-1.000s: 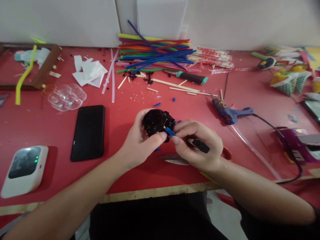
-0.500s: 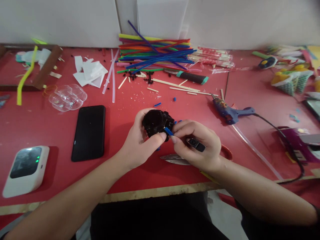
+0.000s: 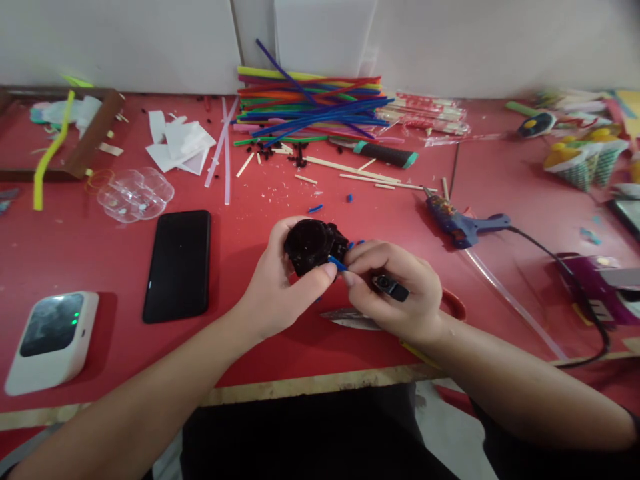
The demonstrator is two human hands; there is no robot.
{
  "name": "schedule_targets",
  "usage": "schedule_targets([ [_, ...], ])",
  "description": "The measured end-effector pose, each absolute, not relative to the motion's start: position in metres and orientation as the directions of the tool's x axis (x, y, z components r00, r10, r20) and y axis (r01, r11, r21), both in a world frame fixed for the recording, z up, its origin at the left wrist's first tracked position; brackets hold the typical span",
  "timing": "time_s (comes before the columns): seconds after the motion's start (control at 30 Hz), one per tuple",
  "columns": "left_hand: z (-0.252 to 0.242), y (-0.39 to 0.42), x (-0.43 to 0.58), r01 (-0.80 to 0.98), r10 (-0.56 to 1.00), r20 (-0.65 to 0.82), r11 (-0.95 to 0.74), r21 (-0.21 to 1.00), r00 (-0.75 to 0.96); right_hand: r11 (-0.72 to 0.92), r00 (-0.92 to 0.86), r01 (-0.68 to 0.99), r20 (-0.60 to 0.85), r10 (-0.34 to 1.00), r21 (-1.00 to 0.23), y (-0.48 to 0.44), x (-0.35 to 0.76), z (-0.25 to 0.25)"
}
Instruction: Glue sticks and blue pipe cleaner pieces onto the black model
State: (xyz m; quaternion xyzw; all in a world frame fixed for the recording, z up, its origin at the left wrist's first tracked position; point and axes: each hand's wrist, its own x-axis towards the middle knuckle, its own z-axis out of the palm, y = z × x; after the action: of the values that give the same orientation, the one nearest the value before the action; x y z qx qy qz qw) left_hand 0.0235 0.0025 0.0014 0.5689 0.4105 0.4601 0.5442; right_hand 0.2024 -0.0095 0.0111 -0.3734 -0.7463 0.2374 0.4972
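My left hand (image 3: 280, 287) is wrapped round a black, rounded, lumpy object (image 3: 309, 244), its thumb along the near side. My right hand (image 3: 400, 287) pinches the end of a short blue strip (image 3: 337, 264), which looks like a cut piece of pipe cleaner. The strip's other end touches the black object near my left thumb. Against my right palm rests a small black item (image 3: 393, 288) with a round end, its kind unclear. Beneath the right hand lie scissors (image 3: 350, 319), their blades showing and the handles partly hidden.
Coloured pipe cleaners (image 3: 310, 100) are heaped at the back, near a utility knife (image 3: 385, 153) and wooden sticks (image 3: 350, 170). A glue gun (image 3: 455, 223) with its cord lies right. At left are a phone (image 3: 177, 267), a white device (image 3: 53, 343) and a clear plastic palette (image 3: 135, 193).
My left thumb has shifted slightly right and up, onto the blue strip's edge. The strip lies flatter against the black object. Everything else looks the same.
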Motion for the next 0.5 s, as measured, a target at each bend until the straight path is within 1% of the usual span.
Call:
schedule_targets([
  [0.13, 0.0005, 0.0031, 0.0242, 0.001, 0.97, 0.089, -0.091, 0.996, 0.226, 0.608, -0.229, 0.321, 0.563, 0.794, -0.726, -0.0097, 0.2025, 0.0101],
  [0.5, -0.0023, 0.0028, 0.0254, -0.001, 0.972, 0.105, -0.107, 0.994, 0.211, 0.618, -0.229, 0.322, 0.574, 0.786, -0.718, -0.0086, 0.2022, 0.0084],
])
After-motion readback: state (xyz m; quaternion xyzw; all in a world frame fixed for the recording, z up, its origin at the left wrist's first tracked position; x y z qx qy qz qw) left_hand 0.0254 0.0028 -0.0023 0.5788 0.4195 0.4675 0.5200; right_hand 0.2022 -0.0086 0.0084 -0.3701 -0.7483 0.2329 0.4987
